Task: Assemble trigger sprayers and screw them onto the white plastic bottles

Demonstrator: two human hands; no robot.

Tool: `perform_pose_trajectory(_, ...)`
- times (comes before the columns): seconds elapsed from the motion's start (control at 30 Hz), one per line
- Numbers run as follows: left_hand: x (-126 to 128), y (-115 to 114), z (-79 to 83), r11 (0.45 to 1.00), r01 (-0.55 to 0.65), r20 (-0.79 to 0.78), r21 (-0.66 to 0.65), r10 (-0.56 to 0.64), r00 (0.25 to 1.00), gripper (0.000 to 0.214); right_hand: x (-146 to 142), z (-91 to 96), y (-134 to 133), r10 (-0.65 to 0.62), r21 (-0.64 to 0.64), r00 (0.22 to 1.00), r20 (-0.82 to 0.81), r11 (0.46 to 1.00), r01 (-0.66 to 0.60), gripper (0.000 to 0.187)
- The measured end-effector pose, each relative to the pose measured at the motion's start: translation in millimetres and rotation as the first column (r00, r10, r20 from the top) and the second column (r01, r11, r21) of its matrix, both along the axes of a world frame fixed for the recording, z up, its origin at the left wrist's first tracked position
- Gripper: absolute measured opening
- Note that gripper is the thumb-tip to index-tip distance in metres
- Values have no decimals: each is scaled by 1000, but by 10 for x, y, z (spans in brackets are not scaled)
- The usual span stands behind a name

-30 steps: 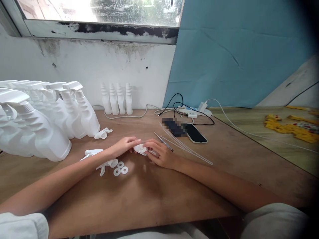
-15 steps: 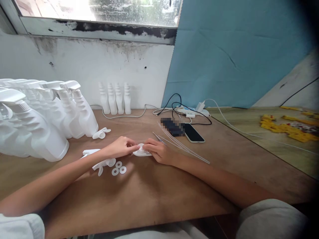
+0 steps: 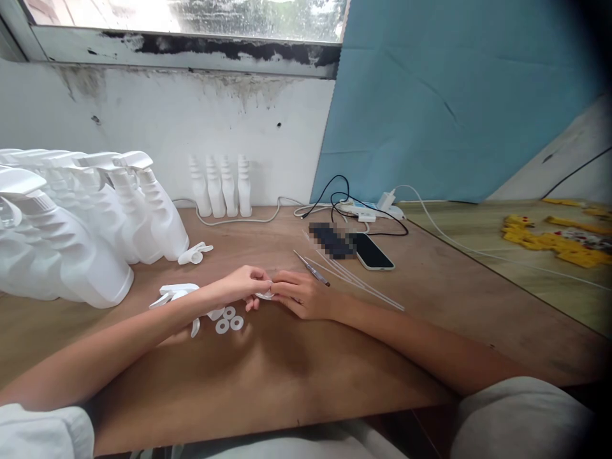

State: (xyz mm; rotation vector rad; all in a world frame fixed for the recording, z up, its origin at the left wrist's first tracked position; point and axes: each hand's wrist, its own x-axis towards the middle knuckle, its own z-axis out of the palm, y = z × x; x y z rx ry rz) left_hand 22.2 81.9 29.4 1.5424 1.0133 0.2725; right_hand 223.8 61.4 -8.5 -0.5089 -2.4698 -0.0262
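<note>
Both hands meet mid-counter (image 3: 287, 370) from where I'm watching. Left hand (image 3: 241, 285) and right hand (image 3: 301, 294) each pinch the same small white plastic part (image 3: 264, 295) between fingertips; it sits right between them, just above the wood, mostly hidden by fingers. Three white washers (image 3: 228, 320) lie just near-left of the left hand, beside a loose trigger sprayer head (image 3: 174, 294) partly under the left forearm. Thin clear tubes (image 3: 354, 284) and a metal pick (image 3: 312, 268) lie just right and far of the right hand. Farther back: phone (image 3: 370, 252), cables (image 3: 344, 204). Far left: row of white spray bottles (image 3: 86, 229); four small bottles (image 3: 220, 188) stand against the wall.
</note>
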Motion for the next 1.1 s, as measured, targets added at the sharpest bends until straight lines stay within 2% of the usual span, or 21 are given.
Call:
perform_pose_trajectory(0.23, 21, -17, 6, 999, -43, -11, 7, 43, 999, 23, 1, 3, 5, -2, -61, 1000, 0, 998, 2, 19)
perform_pose_trajectory(0.37, -9, 24, -15, 1000, -20, -2, 11, 20, 1000, 25, 2, 7, 15, -21, -86, 1000, -3, 996, 21, 20)
perform_pose_trajectory(0.47, -52, 61, 2, 1000, 30, 27, 4, -30, 999, 32, 29, 33, 24, -32, -166, 996, -81, 986, 18, 19)
perform_pose_trajectory(0.57, -81, 84, 16, 995, 92, 130, -32, -88, 988, 45, 91, 109, 22, -4, -269, 980, -197, 962, -51, 19)
perform_pose_trajectory(0.67, -84, 82, -8, 988, 155, 163, 17, -155, 974, 54, 195, 257, 19, -44, -442, 959, -280, 893, -88, 31)
perform_pose_trajectory(0.73, -78, 73, -36, 984, 152, 116, 97, -163, 980, 50, 300, 388, 35, -166, -525, 959, -232, 851, 20, 35)
perform_pose_trajectory(0.8, -73, 66, -57, 975, 142, 75, 174, -156, 985, 43, 440, 514, 71, -379, -505, 925, -3, 799, 326, 31)
perform_pose_trajectory(0.87, -76, 61, -60, 961, 148, 36, 233, -161, 986, 38, 605, 600, 122, -556, -387, 763, 329, 658, 646, 25)
perform_pose_trajectory(0.9, -80, 58, -55, 956, 156, 17, 248, -165, 986, 37, 687, 619, 149, -577, -355, 695, 428, 600, 717, 20)
perform_pose_trajectory(0.97, -89, 53, -41, 953, 163, -2, 255, -168, 986, 36, 825, 613, 196, -565, -341, 619, 546, 524, 780, 15)
perform_pose_trajectory(1.1, -99, 44, -20, 948, 172, -5, 266, -178, 984, 35, 908, 562, 229, -539, -401, 623, 566, 480, 780, 22)
